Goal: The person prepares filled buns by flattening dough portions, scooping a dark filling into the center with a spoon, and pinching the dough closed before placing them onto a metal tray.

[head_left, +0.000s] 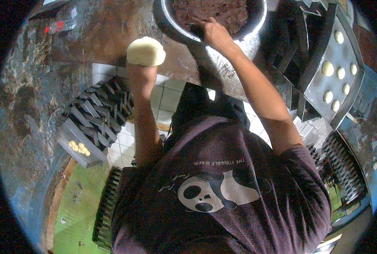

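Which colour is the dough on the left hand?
The dough is pale cream, seen best in the head view.

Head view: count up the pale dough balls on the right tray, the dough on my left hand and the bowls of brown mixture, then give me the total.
Pale dough balls on right tray: 7
Dough on left hand: 1
Bowl of brown mixture: 1
Total: 9

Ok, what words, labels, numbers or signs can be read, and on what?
Dark T-shirt: one line of pale lettering, upside down; legible, but I won't copy it.
Thin pale strokes by the panda print: can't tell if they're writing.
Clear plastic item with red patches, upper left: any print is too blurred to read.
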Action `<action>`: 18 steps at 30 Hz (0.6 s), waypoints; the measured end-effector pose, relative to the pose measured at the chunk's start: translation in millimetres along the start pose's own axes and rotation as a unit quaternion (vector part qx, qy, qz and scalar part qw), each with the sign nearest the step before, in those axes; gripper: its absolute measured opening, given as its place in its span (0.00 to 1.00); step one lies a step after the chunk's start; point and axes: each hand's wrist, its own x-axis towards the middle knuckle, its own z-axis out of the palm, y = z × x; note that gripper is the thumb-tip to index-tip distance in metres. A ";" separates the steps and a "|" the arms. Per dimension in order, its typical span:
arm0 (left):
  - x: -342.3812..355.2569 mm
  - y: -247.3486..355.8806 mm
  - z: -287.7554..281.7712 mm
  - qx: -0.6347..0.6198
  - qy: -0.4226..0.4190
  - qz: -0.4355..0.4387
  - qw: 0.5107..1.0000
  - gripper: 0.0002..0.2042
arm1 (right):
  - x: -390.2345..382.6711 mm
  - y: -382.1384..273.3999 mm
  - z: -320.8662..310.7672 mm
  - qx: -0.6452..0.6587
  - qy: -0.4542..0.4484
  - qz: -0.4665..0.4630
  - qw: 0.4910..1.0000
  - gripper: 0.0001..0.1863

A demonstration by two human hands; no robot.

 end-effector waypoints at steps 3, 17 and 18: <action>2.0 5.8 -0.9 -0.006 -0.009 0.009 1.000 0.20 | 6.2 2.9 4.9 -0.005 -0.045 0.067 0.997 0.16; 11.9 -11.4 10.5 -0.064 -0.013 0.056 0.996 0.21 | 19.1 13.8 17.7 0.074 -0.045 0.077 0.993 0.23; 14.7 -7.4 7.1 -0.051 -0.018 0.069 0.996 0.21 | 18.2 17.4 21.8 0.080 -0.057 0.100 0.990 0.21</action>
